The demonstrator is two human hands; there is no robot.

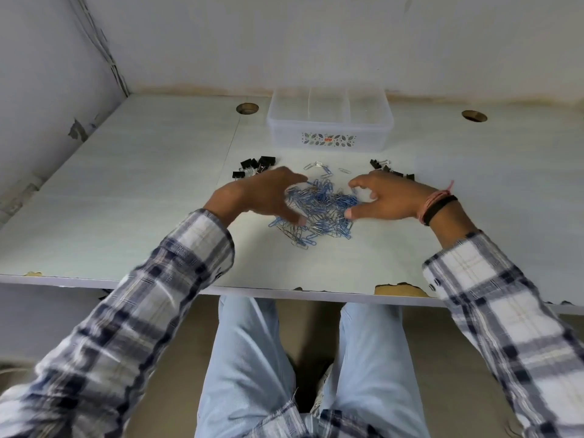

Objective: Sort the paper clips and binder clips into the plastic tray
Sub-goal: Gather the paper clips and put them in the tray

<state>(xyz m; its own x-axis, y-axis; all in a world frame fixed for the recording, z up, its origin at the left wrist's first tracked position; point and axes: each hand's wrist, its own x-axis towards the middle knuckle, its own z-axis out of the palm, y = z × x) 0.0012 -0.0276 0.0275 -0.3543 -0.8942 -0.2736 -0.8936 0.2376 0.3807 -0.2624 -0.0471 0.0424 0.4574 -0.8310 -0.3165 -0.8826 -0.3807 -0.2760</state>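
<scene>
A heap of blue and silver paper clips (319,210) lies in the middle of the white table. My left hand (262,194) cups the heap's left side with fingers spread, and my right hand (385,197) cups its right side, fingers curled and apart. Neither hand holds a clip that I can make out. Black binder clips sit in two small groups: one at the left (254,165), one at the right (384,167), partly hidden behind my right hand. A clear plastic tray (328,139) with dividers stands behind the heap, near the wall.
A few loose silver clips (316,165) lie between heap and tray. Two round cable holes (247,108) (474,116) are in the tabletop at the back. Walls close the left and far sides. The front table edge (284,290) is chipped, with my legs below.
</scene>
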